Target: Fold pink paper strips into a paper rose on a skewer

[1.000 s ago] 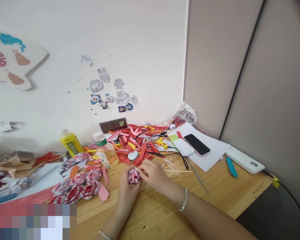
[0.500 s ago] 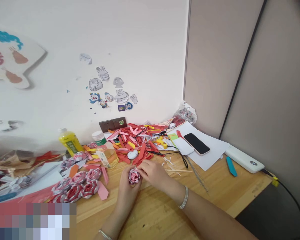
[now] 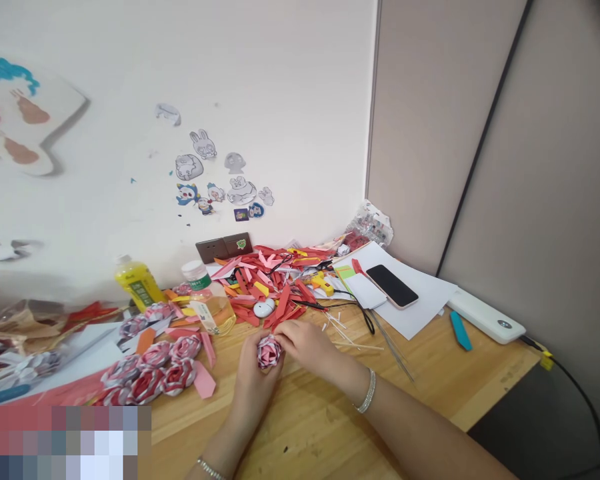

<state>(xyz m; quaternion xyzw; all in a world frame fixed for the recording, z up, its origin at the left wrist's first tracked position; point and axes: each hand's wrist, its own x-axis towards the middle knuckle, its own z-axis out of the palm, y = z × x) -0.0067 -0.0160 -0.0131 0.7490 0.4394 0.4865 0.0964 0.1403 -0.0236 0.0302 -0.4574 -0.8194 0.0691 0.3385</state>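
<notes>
A pink, white and dark-edged folded paper flower point(image 3: 269, 352) sits above the table's front part, cupped in my left hand point(image 3: 251, 377), whose fingers curl round it. From the right, my right hand point(image 3: 307, 345) pinches the flower's upper right edge; its fingertips are closed and partly hidden. Several similar paper flowers point(image 3: 180, 375) lie in a group to the left, with a pink paper strip point(image 3: 205, 380) beside them. Beyond my hands spreads a heap of red, pink and orange paper strips point(image 3: 283, 303).
A yellow bottle point(image 3: 141, 285) and a clear jar with amber liquid point(image 3: 215, 310) stand back left. A yellow glue gun point(image 3: 323, 283), a phone point(image 3: 393, 285) on white paper point(image 3: 415, 323), a white power strip point(image 3: 487, 317) and a teal strip point(image 3: 461, 331) lie to the right.
The view has shifted very slightly. Both hands keep their hold on the paper flower, with only a tiny movement of the fingers.
</notes>
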